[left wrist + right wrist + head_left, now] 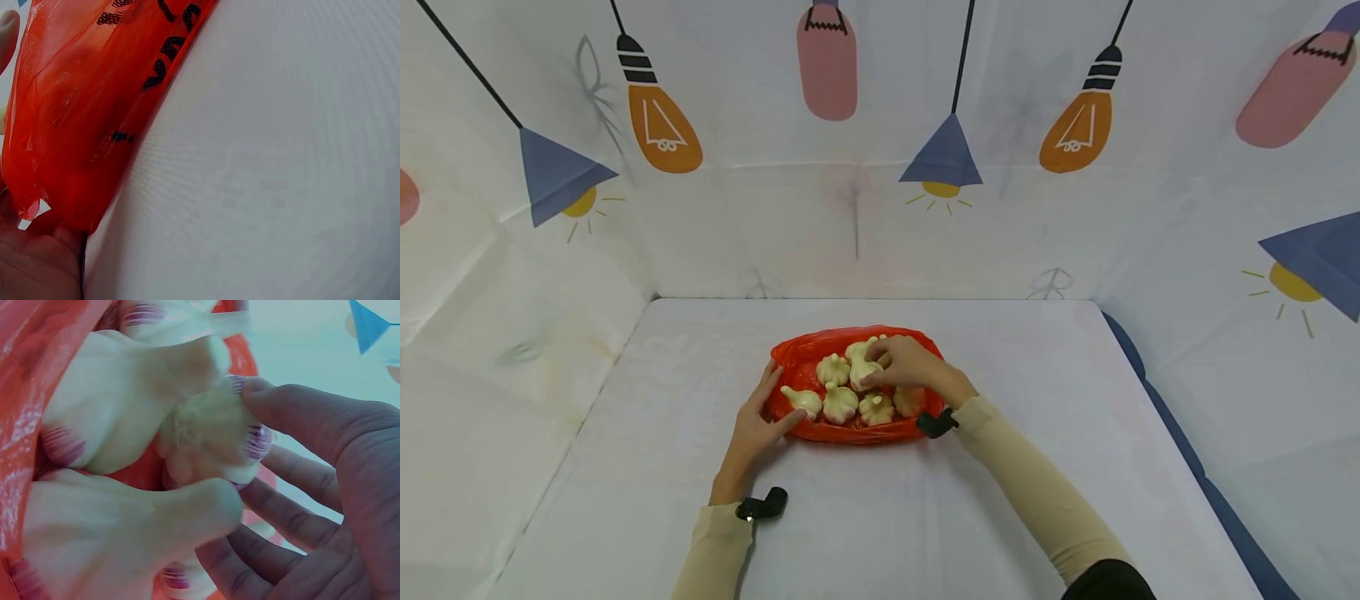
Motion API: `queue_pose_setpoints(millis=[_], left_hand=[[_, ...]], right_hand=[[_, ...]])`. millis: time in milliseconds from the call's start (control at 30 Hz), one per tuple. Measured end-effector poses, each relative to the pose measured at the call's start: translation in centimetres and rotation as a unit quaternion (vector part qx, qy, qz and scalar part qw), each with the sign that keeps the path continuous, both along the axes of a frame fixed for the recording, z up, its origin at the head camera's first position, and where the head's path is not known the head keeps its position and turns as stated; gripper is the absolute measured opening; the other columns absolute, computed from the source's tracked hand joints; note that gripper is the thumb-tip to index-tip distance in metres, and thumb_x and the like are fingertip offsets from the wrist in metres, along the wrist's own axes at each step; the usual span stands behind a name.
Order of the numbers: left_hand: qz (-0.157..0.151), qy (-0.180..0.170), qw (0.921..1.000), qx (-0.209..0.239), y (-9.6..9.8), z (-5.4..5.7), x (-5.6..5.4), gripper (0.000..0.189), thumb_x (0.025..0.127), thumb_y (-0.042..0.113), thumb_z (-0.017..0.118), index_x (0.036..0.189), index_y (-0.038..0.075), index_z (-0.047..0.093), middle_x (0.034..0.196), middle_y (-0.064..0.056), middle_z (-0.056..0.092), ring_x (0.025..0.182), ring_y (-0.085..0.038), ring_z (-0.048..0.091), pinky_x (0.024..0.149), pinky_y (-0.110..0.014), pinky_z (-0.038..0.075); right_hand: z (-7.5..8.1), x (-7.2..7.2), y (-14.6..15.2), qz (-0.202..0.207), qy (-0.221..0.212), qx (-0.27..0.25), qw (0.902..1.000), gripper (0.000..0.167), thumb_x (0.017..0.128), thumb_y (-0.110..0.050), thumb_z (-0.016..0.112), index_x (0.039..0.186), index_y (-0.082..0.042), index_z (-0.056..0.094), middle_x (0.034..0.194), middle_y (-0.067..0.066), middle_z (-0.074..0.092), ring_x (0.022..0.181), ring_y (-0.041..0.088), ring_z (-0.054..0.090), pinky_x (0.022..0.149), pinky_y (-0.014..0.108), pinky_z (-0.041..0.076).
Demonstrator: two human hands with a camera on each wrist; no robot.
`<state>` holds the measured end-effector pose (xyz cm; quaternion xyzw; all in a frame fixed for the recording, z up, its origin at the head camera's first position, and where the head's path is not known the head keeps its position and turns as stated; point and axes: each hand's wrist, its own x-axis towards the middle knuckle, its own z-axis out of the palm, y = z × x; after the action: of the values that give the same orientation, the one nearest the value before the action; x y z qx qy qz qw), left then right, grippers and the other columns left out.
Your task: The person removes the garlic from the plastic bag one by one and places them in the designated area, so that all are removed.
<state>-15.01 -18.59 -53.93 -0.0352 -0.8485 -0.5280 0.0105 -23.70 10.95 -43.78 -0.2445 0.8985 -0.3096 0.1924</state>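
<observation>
A red plastic bag (pixel 808 346) lies spread with its mouth upward, and several white garlic bulbs (pixel 839 403) with purple streaks sit in it. My right hand (pixel 913 364) reaches in from the right and pinches one garlic bulb (pixel 209 434), thumb on one side and fingers on the other. At the bag's left end, my left hand (pixel 756 423) holds its side, thumb at the front rim and fingers along the far side. Black print marks the bag's outside (pixel 81 112) in the left wrist view, where the palm sits against its crumpled end.
A white table (pixel 865 517) carries the bag near its middle. White cloth walls (pixel 865 225) printed with lamps and light bulbs stand behind and at both sides. Dark blue fabric (pixel 1172 429) shows past the table's right edge. Each wrist wears a black camera mount (pixel 763 505).
</observation>
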Motion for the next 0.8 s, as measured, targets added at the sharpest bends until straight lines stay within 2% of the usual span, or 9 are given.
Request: queue_pose_setpoints(millis=[300, 467, 600, 800], left_hand=[[0.001, -0.002, 0.9999, 0.01, 0.6, 0.1, 0.0, 0.092, 0.087, 0.041, 0.081, 0.163, 0.023, 0.033, 0.173, 0.004, 0.017, 0.161, -0.029, 0.016, 0.125, -0.063, 0.021], [0.004, 0.018, 0.9998, 0.012, 0.9, 0.0, -0.1, 0.088, 0.087, 0.034, 0.082, 0.161, 0.017, 0.037, 0.172, -0.002, 0.024, 0.16, -0.031, 0.019, 0.125, -0.063, 0.021], [0.0, 0.038, 0.9992, 0.009, 1.0, 0.0, -0.1, 0.084, 0.086, 0.029, 0.083, 0.158, 0.011, 0.043, 0.171, -0.005, 0.027, 0.159, -0.034, 0.02, 0.125, -0.065, 0.02], [-0.012, 0.047, 0.9987, 0.013, 1.1, 0.0, -0.1, 0.079, 0.085, 0.025, 0.084, 0.154, 0.008, 0.048, 0.17, -0.007, 0.027, 0.158, -0.037, 0.02, 0.124, -0.067, 0.019]], right_hand=[[0.8, 0.5, 1.5, -0.043, -0.028, -0.082, 0.9953, 0.05, 0.087, -0.037, 0.083, 0.129, -0.014, 0.069, 0.132, 0.003, 0.067, 0.112, 0.027, 0.07, 0.094, 0.039, 0.06], [1.4, 0.9, 2.9, -0.061, -0.005, -0.102, 0.993, 0.05, 0.087, -0.038, 0.084, 0.128, -0.015, 0.069, 0.135, 0.003, 0.065, 0.11, 0.025, 0.07, 0.091, 0.039, 0.06], [2.1, 1.5, 4.1, -0.077, 0.013, -0.111, 0.9907, 0.051, 0.088, -0.038, 0.082, 0.131, -0.015, 0.067, 0.137, 0.005, 0.065, 0.113, 0.028, 0.069, 0.094, 0.042, 0.06], [2.3, 2.2, 6.2, -0.117, 0.038, -0.143, 0.982, 0.049, 0.088, -0.034, 0.083, 0.132, -0.018, 0.067, 0.137, 0.006, 0.065, 0.115, 0.033, 0.069, 0.096, 0.049, 0.059]])
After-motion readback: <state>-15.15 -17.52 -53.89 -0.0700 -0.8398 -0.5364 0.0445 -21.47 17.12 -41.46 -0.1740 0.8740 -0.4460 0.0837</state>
